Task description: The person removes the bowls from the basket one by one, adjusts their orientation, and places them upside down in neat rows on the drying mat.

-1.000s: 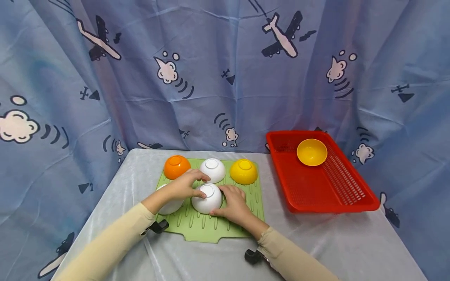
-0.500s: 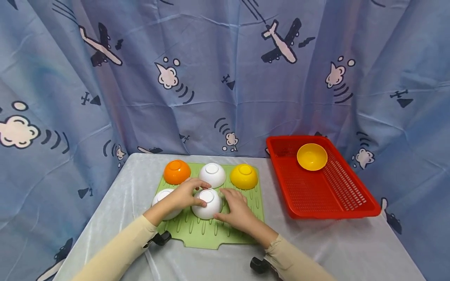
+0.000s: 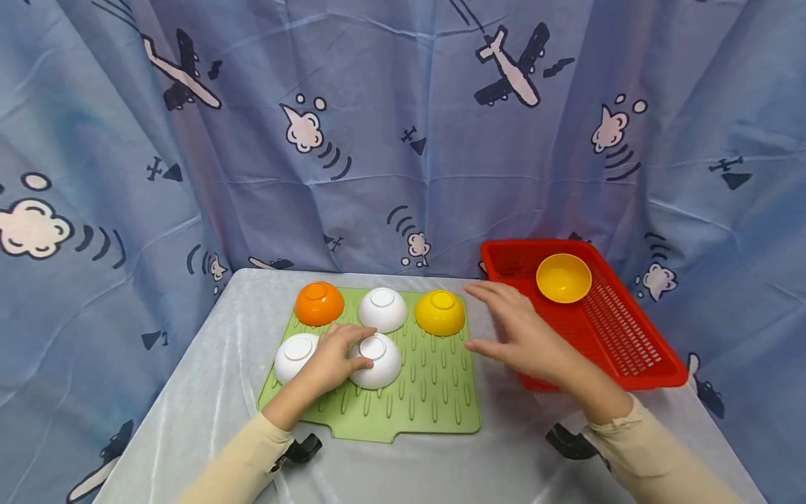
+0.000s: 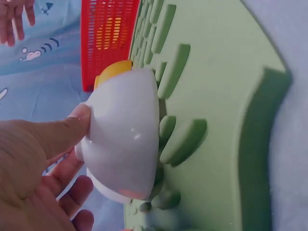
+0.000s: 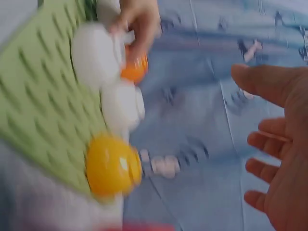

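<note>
My left hand (image 3: 334, 360) grips the front middle white bowl (image 3: 380, 364) near its base; the bowl sits upside down on a green drying mat (image 3: 434, 392). In the left wrist view, thumb and finger touch the white bowl (image 4: 122, 134) by its foot. My right hand (image 3: 522, 332) is held in the air between the mat and the red basket (image 3: 630, 381), fingers spread and nothing in it. Other upturned bowls stand on the mat: an orange bowl (image 3: 319, 303), a back white bowl (image 3: 383, 309), a yellow bowl (image 3: 440, 313) and a front left white bowl (image 3: 294, 357), partly hidden by my left hand.
Inside the red basket another yellow bowl (image 3: 563, 278) lies with its opening up. A grey-white cloth (image 3: 201, 392) covers the table. A blue curtain (image 3: 352, 140) with airplane prints hangs behind and at both sides.
My right hand has left the side of the front middle white bowl and moved right, toward the red basket. My left hand stays at that bowl, which has hardly shifted.
</note>
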`<state>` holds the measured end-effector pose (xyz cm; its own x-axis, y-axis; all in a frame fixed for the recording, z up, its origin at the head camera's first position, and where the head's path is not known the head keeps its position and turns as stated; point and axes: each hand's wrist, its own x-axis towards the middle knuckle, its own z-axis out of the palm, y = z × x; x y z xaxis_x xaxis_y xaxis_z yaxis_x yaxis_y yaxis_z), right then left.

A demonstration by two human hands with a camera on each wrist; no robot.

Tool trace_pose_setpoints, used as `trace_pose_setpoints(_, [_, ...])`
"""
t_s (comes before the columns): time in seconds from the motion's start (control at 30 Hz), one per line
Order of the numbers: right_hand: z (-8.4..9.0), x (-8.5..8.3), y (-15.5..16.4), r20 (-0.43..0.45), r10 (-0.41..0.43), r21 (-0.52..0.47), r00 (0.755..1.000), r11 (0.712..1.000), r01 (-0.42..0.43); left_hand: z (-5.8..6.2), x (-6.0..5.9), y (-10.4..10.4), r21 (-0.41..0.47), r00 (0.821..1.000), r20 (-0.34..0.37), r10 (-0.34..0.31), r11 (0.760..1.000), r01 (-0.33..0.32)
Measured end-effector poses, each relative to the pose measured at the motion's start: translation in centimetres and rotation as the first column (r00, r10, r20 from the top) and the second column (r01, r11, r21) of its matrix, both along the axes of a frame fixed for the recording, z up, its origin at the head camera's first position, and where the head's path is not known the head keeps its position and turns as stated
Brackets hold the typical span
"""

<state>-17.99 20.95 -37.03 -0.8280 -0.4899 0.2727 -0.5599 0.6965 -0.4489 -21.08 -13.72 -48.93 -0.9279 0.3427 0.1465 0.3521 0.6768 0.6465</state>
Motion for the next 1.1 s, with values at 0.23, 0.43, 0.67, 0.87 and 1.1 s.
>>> trace_pose_setpoints(0.23, [1.3,-3.9,7.5,-0.025,-0.034,0.079,0.999,0.996,0.036,-0.8,0.4,0.3,0.005,1.000,-0.015,0.009,1.000,-0.009])
trace_pose_setpoints(0.43, [0.7,-8.1,13.4,-0.054,-0.091,0.155,0.994,0.983,0.098,-0.6,0.8,0.4,0.027,0.999,0.024,0.043,0.999,-0.044])
trace_pose_setpoints(0.67, [-0.9,-12.1,17.6,-0.014,-0.163,0.274,0.987,0.948,0.161,0.1,0.8,0.4,-0.002,0.999,0.012,0.032,0.999,-0.032])
trace_pose_setpoints(0.87, [-2.9,-14.7,19.5,0.034,-0.230,0.317,0.973,0.925,0.208,0.2,0.8,0.2,-0.002,1.000,0.011,0.027,1.000,-0.027])
trace_pose_setpoints(1.1, [-5.8,-16.2,21.0,0.009,-0.261,0.388,0.965,0.890,0.237,-0.3,0.6,0.2,0.002,0.999,0.017,0.028,1.000,-0.028])
